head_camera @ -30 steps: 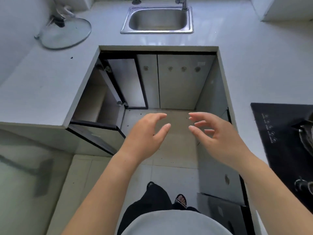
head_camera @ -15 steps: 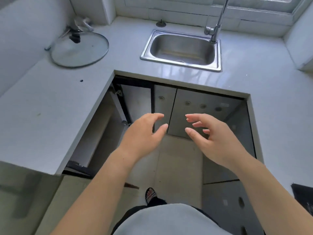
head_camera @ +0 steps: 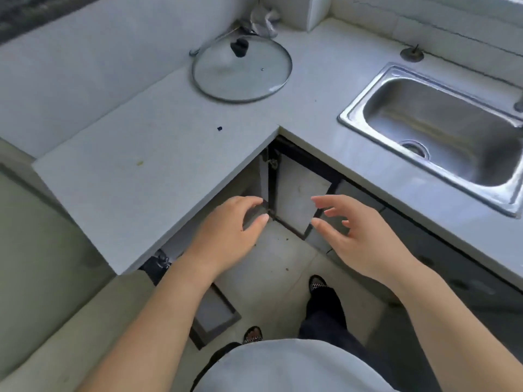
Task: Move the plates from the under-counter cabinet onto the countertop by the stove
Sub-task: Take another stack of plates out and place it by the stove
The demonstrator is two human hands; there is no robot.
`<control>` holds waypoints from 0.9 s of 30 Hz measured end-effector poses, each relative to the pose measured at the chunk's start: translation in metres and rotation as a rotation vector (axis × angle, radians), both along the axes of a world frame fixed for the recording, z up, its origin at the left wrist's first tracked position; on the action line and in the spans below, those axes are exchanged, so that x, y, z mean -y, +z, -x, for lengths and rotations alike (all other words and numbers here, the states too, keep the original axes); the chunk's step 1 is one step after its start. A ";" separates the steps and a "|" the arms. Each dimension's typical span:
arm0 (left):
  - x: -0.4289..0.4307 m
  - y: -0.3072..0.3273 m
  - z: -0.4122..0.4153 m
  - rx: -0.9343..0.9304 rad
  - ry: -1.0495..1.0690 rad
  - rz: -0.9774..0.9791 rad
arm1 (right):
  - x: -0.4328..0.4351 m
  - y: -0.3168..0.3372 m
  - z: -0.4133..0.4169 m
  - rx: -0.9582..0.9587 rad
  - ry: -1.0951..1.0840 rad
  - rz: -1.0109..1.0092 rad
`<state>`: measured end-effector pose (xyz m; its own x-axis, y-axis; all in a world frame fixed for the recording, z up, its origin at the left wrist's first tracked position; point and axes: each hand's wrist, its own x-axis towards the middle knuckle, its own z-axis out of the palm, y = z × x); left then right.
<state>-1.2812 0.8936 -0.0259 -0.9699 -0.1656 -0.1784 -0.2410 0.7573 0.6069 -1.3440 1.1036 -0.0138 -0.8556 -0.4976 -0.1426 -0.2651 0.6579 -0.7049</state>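
Nearest the camera, the person's pale shirt is filling the bottom edge, with dark trousers and two patterned shoes standing on the tiled floor. Both bare forearms are reaching forward over the floor. The left hand is hovering just under the tabletop's near corner, fingers curled and apart, gripping nothing. The right hand is hovering to its right, fingers spread and loosely bent, also empty; the two hands are facing each other with a gap between them.

Behind the hands, a cabinet door with a dark frame is standing open at the inner corner under the counter, and another framed door is swinging out low on the left. The inside of the cabinet is in shadow, and no plates are showing anywhere in view.

Farther off, the pale tabletop is wrapping around in an L. A glass pot lid with a black knob is lying flat on it at the far left, and a steel sink is sitting at the far right.
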 end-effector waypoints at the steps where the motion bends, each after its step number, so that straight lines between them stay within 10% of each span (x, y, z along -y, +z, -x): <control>1: 0.001 -0.001 0.007 0.007 0.057 0.008 | 0.004 -0.002 0.018 0.012 0.064 0.001; 11: -0.026 -0.005 0.052 0.038 0.478 0.123 | 0.031 -0.010 0.149 0.027 0.494 -0.001; 27: 0.012 -0.035 0.015 0.113 0.743 0.008 | 0.129 -0.041 0.132 0.003 0.814 -0.045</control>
